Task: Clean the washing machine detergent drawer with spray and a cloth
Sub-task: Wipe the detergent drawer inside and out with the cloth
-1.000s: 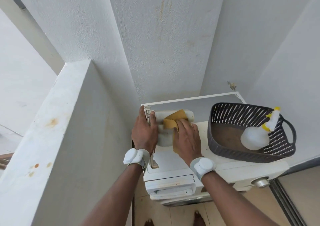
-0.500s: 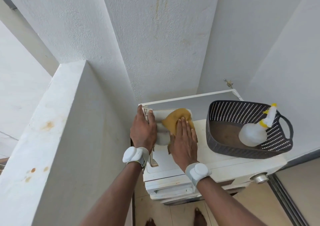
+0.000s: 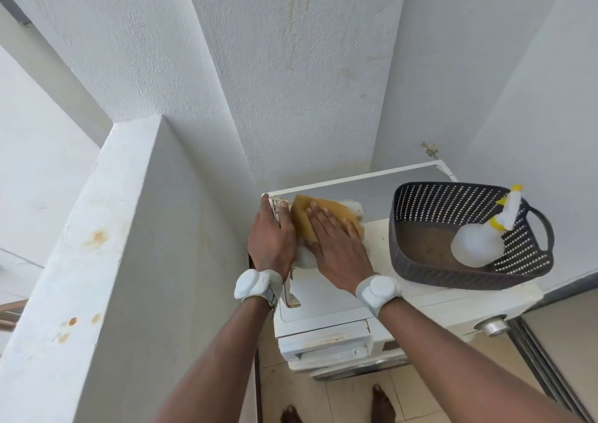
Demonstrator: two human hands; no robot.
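Head view gives us the top of a white washing machine set in a corner of white walls, and on it lies the detergent drawer, pulled free of its slot and resting along the machine's left edge. Our left hand grips the drawer's left side, thumb hooked over the ribbed far end and fingers wrapped down the outer wall. Our right hand lies flat with straight fingers spread, pressing a yellow cloth down onto the drawer; the cloth covers most of the drawer's far half, so we cannot tell what its compartments hold. A white corner of the drawer shows past the cloth on the right, and a rounded white part shows between our two hands.

To the right, well apart from the drawer, a dark perforated basket with a loop handle sits on the machine. Inside it lies one thing only that we can see: a translucent spray bottle with a white and yellow trigger head, tipped on its side with the head leaning against the basket's far right wall. Both wrists carry white bands. Below the machine's front edge the empty drawer slot faces us, and our bare toes stand on the tiled floor.
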